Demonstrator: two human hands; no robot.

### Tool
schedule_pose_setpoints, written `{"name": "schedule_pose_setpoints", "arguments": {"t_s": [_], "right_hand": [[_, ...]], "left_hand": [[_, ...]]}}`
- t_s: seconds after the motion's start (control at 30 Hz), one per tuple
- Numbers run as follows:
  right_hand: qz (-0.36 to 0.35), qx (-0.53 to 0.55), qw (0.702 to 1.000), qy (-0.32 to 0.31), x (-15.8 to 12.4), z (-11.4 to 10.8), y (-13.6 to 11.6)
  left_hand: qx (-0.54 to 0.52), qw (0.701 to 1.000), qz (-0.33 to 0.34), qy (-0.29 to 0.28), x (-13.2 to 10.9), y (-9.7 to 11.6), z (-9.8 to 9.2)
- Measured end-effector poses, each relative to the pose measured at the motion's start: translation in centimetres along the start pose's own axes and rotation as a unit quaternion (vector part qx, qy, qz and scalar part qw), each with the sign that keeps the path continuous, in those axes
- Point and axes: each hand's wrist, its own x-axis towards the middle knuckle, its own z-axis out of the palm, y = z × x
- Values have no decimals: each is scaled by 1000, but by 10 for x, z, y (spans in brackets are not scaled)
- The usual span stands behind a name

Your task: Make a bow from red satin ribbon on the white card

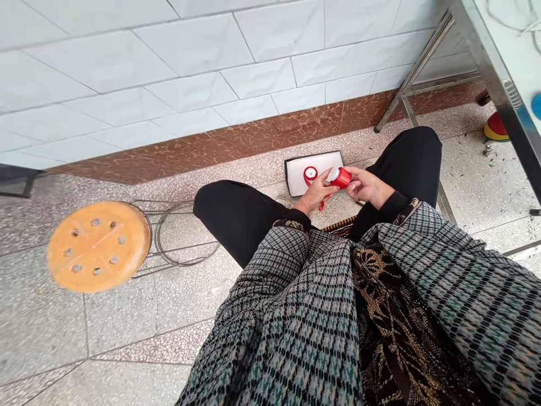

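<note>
In front of my knees, my left hand (313, 195) is closed round a small red roll (341, 178) with a whitish, silvery end, perhaps a spool of ribbon or tape. The fingertips of my right hand (368, 187) are closed on the roll's right side. A short red strip (322, 205) hangs below my left hand. Just beyond the hands, a shallow white tray (295, 169) with a dark rim sits on the floor. Inside it lies another red roll (310, 174) with a white centre, next to my left hand.
An orange round stool (97, 246) with wire legs lies tipped on the floor to the left. A metal-framed table (490, 62) stands at the right. Under it are a red and yellow object (496, 127) and dark scraps on the floor. A tiled wall (270, 79) runs ahead.
</note>
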Motion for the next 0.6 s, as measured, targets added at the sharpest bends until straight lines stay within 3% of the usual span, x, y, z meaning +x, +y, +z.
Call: {"name": "schedule_pose_setpoints", "arguments": {"t_s": [0.13,0.33,0.5,0.6], "right_hand": [[-18,21,1000,-11,-2,3,7],[-169,-14,985,-33,4,5,25],[-166,44,985,13,10,1,16],[-137,53,989,6,9,-2,8]], "left_hand": [[-15,1000,7,19,2,-2,-2],[-42,997,18,66,4,-8,2],[-19,998,5,58,2,-9,10],[-15,999,1,51,2,-8,8]]}}
